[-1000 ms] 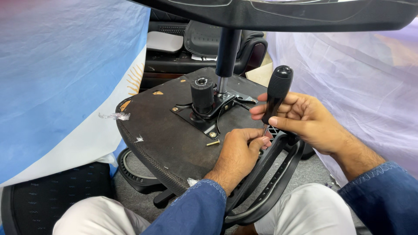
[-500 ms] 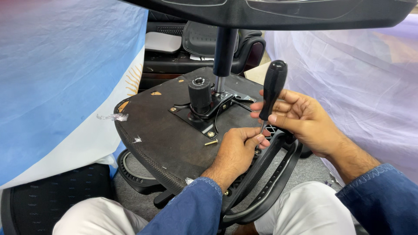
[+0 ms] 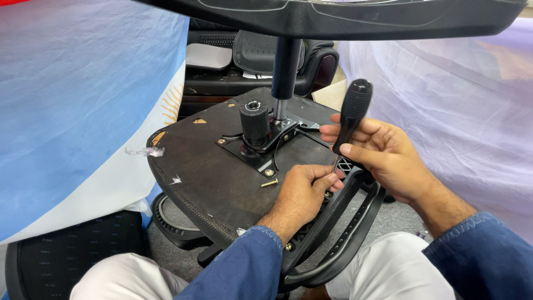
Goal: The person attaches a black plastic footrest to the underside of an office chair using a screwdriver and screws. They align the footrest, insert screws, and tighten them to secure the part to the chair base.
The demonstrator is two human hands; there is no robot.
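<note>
upturned office chair seat fills centre frame, dark underside up, resting against the person's lap. black metal mechanism plate sits at its middle with a round knob and gas-lift column rising at 12 o'clock to the chair base.

black plastic armrest hangs off the seat edge at 5 o'clock, still being fastened by the look of it. right hand at 3 o'clock, fingers closed round a black-handled screwdriver, tip down at the armrest bracket. left hand fingers pinched at the tip, steadying it.

plate screws look seated. one loose brass screw lies on the seat at 6 o'clock of the plate, so fastening seems unfinished.
</note>
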